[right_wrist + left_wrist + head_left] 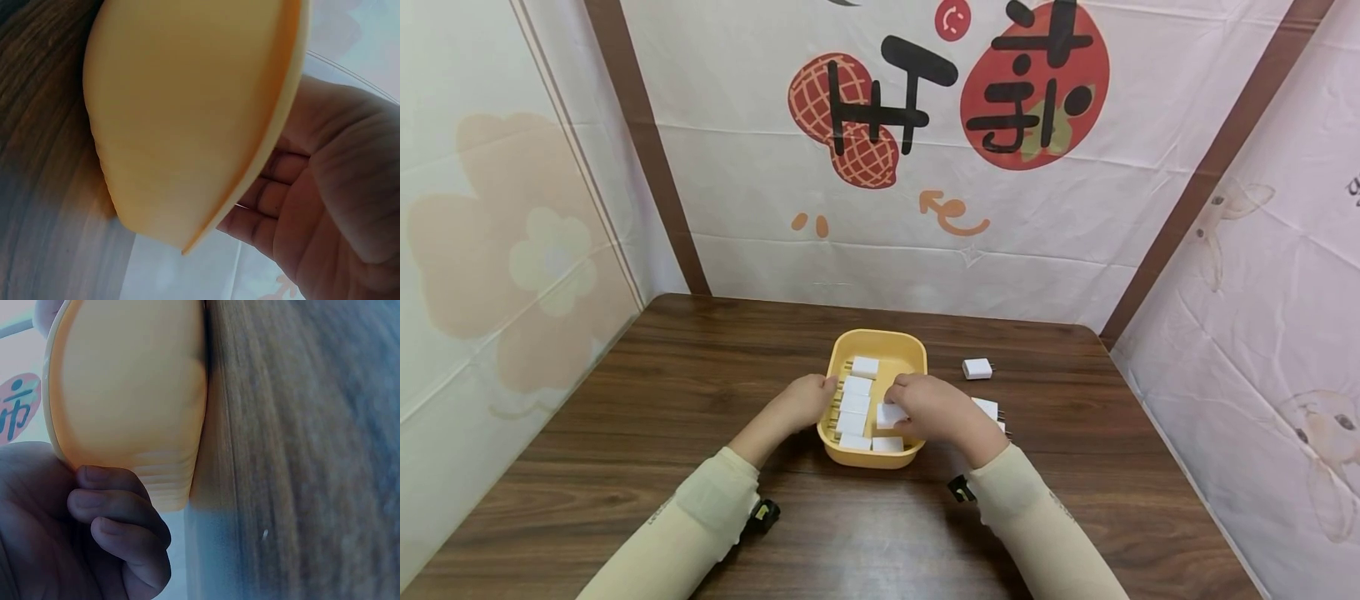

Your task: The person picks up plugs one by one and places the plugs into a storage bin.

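Observation:
A yellow plastic bin sits on the table, holding several white plug adapters lined up along its left side, prongs pointing left. One more adapter lies at the bin's near right. With its thumb at the rim and its fingers curled outside, my left hand grips the left wall; the left wrist view shows those fingers against the bin. My right hand reaches over the right rim and pinches a white plug adapter inside. In the right wrist view, the bin wall hides that adapter.
On the brown wooden table, right of the bin, lies a loose adapter. Others show partly behind my right wrist. Printed cloth hangs behind the table and along both sides.

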Demonstrator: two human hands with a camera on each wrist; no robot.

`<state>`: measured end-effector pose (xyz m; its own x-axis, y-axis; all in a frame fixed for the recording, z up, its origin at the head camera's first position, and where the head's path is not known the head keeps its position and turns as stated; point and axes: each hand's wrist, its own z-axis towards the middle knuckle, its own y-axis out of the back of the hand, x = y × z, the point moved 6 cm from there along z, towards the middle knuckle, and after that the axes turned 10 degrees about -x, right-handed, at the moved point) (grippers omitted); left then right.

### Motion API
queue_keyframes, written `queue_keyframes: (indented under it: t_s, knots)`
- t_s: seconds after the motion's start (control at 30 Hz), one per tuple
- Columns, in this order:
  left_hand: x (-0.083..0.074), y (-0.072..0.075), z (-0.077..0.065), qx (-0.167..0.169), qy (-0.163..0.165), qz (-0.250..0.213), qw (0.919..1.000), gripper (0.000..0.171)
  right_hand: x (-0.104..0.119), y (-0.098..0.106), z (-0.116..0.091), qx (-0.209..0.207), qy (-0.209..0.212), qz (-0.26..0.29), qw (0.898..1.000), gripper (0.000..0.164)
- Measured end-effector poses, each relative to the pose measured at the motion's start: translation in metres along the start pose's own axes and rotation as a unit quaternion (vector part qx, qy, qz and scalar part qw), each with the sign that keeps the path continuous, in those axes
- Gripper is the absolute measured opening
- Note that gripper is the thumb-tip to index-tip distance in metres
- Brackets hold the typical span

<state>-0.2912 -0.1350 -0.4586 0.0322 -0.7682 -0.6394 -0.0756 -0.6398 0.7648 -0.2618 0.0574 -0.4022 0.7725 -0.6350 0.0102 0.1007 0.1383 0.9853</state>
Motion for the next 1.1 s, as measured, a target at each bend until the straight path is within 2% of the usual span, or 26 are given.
queue_keyframes:
  t_s: [0.2,0.63,1.1]
  knots:
    - [-0.002,0.002,0.0,-0.001,0.002,0.003,1.0,0.049,0.001,-0.006,0.001,0.003,0.004,-0.015,1.0,0.024]
    - [-0.003,0.002,-0.002,-0.002,0.0,0.006,1.0,0.05,0.006,-0.011,0.002,0.013,0.007,-0.012,1.0,0.02]
    - [-0.002,0.002,-0.002,-0.001,0.0,0.006,1.0,0.05,0.005,-0.016,0.003,0.027,-0.004,-0.017,0.999,0.022]
